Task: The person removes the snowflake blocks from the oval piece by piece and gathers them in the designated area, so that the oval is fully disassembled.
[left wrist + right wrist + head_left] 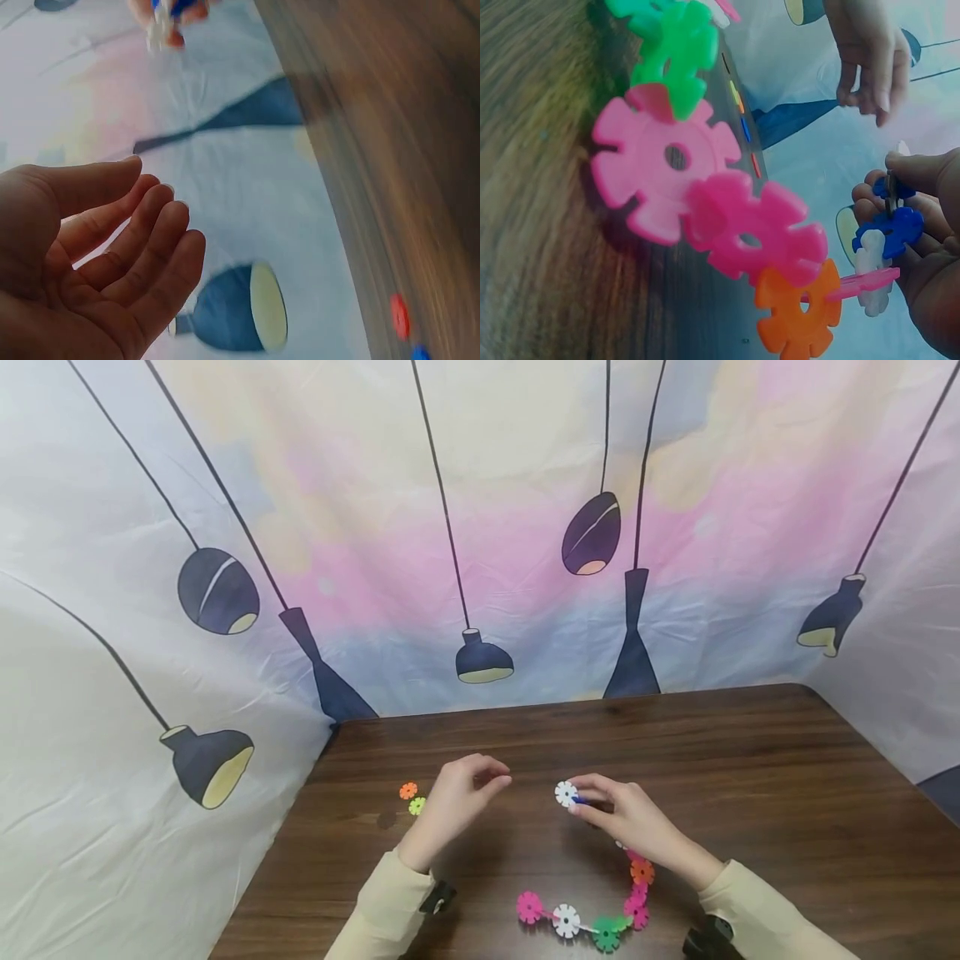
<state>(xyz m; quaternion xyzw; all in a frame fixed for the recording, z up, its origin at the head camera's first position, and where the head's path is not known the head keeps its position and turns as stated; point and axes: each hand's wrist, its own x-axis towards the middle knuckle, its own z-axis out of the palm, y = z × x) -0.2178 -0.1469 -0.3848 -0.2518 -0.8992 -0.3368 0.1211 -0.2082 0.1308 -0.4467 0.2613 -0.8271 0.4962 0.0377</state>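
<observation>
A chain of slotted plastic snowflake discs curves over the table below my right hand (637,822). That hand pinches its upper end, where a white disc (566,793) and blue discs (898,231) join. Further along the right wrist view come an orange disc (799,311), pink discs (664,161) and a green disc (679,60). The far end, with a white disc (566,921) and a pink disc (529,907), lies on the wood. To the left, my left hand (461,797) hovers with fingers loosely bent, thumb apart from them, holding nothing.
Loose orange (408,791) and yellow-green (417,806) discs lie left of my left hand. The left wrist view shows a loose red disc (400,316) and a blue one (420,352). A lamp-patterned cloth (517,568) hangs behind the brown table (735,760).
</observation>
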